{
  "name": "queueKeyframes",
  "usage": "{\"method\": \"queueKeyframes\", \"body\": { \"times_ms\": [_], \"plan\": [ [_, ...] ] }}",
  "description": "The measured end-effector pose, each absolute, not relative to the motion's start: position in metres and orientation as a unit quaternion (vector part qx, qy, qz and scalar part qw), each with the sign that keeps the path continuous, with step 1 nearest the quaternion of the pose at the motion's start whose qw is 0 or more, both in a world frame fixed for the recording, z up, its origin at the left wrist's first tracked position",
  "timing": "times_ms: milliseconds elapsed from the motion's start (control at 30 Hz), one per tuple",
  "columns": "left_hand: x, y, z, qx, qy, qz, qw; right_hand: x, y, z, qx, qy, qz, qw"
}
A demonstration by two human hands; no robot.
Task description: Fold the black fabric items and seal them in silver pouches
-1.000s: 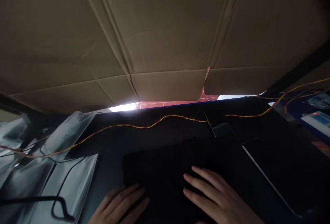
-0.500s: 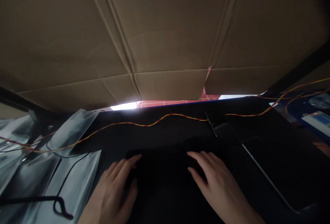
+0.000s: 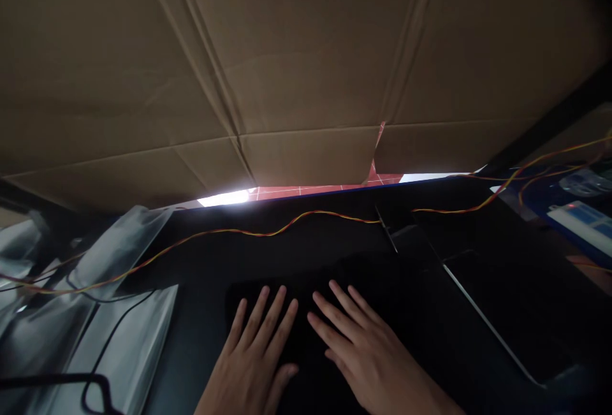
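Observation:
My left hand (image 3: 255, 354) lies flat with its fingers spread on a very dark, flat item (image 3: 306, 281), whose kind the dimness hides. Opposite it, my right hand (image 3: 361, 348) is also flat, fingers stretched out and slanting toward the left one. Neither hand holds anything, and a narrow gap separates their fingertips. The dark item rests on a black work surface (image 3: 201, 326). Beyond the fingertips, a twisted red-and-yellow wire (image 3: 268, 234) runs across that surface.
Clear plastic bags (image 3: 119, 332) with a black cord lie at the left. On the right is a black flat object with a pale edge (image 3: 492, 324). Farther right sits a white device with a red light (image 3: 581, 224). Cardboard (image 3: 306, 51) hangs across the back.
Both hands have moved inward from the dark item's sides. Their fingers, curled at its edges before, now lie spread flat on it. The view has shifted slightly.

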State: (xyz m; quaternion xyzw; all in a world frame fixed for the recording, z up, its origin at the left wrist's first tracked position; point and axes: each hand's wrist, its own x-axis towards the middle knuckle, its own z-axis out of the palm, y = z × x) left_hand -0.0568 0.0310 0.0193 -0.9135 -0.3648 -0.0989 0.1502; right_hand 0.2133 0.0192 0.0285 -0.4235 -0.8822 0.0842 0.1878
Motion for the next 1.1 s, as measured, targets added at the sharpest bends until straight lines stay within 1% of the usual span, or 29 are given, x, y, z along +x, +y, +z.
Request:
{"method": "queueKeyframes", "body": {
  "times_ms": [33,100,167,233,333,433,500,600,700,767,833,1000,1100],
  "plan": [
    [-0.059,0.031,0.021,-0.916,-0.359,-0.095,0.151,0.219,0.018,0.032,-0.42,-0.882,0.087,0.194],
    [-0.063,0.031,0.026,-0.921,-0.348,-0.093,0.149,0.236,0.014,0.041,-0.46,-0.852,0.072,0.238],
    [-0.07,0.031,0.031,-0.92,-0.35,-0.101,0.144,0.257,0.008,0.047,-0.562,-0.772,0.038,0.294],
    [-0.08,0.031,0.031,-0.912,-0.37,-0.115,0.135,0.28,0.001,0.047,-0.662,-0.679,0.012,0.316],
    [-0.099,0.029,0.02,-0.887,-0.426,-0.138,0.112,0.308,-0.009,0.034,-0.739,-0.61,0.022,0.283],
    [-0.111,0.025,0.007,-0.861,-0.476,-0.16,0.077,0.317,-0.009,0.019,-0.759,-0.598,0.056,0.251],
    [-0.113,0.021,0.004,-0.856,-0.489,-0.16,0.053,0.316,-0.004,0.017,-0.755,-0.598,0.089,0.254],
    [-0.11,0.016,0.008,-0.86,-0.488,-0.146,0.028,0.309,0.006,0.027,-0.742,-0.582,0.128,0.306],
    [-0.108,0.014,0.013,-0.861,-0.488,-0.145,0.014,0.296,0.008,0.049,-0.72,-0.581,0.082,0.372],
    [-0.108,0.015,0.015,-0.857,-0.491,-0.155,0.015,0.278,0.006,0.061,-0.692,-0.601,0.041,0.398],
    [-0.108,0.017,0.013,-0.856,-0.489,-0.164,0.027,0.251,0.006,0.068,-0.648,-0.648,0.029,0.4],
    [-0.116,0.019,0.001,-0.868,-0.465,-0.17,0.046,0.176,0.017,0.059,-0.502,-0.798,0.055,0.329],
    [-0.118,0.02,-0.004,-0.866,-0.46,-0.187,0.051,0.17,0.02,0.054,-0.455,-0.82,0.055,0.342]
  ]
}}
